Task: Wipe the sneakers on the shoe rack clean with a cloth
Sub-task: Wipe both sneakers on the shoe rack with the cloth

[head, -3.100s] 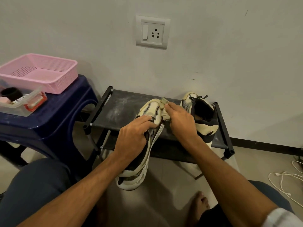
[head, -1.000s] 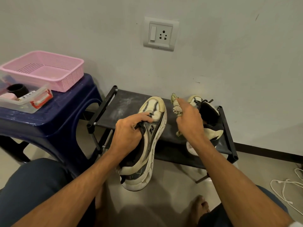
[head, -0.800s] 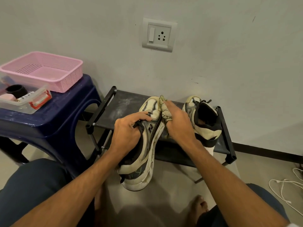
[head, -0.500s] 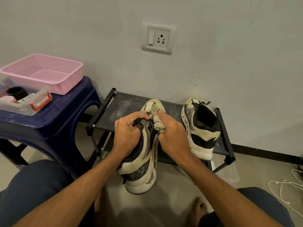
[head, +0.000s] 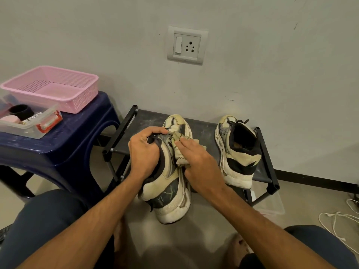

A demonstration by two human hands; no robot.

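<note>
A cream, grey and black sneaker (head: pixel 168 189) is held up in front of the black shoe rack (head: pixel 269 171), toe pointing away from me. My left hand (head: pixel 144 152) grips it at the collar, fingers curled into the opening. My right hand (head: pixel 200 164) holds a crumpled pale cloth (head: pixel 179 150) and presses it against the sneaker's right side, near the middle. The second sneaker (head: pixel 238 152) stands upright on the rack's top shelf at the right, heel toward me.
A dark blue plastic stool (head: pixel 64 144) stands left of the rack, carrying a pink basket (head: pixel 52 87) and a clear box (head: pixel 29 121) of small items. A wall socket (head: pixel 187 45) is above the rack. White cables (head: pixel 338 220) lie on the floor at right. My knees frame the bottom.
My right hand brought the cloth from beside the toe back onto the sneaker and slid it toward me along the right side. The left hand kept its grip; the sneaker sits slightly lower.
</note>
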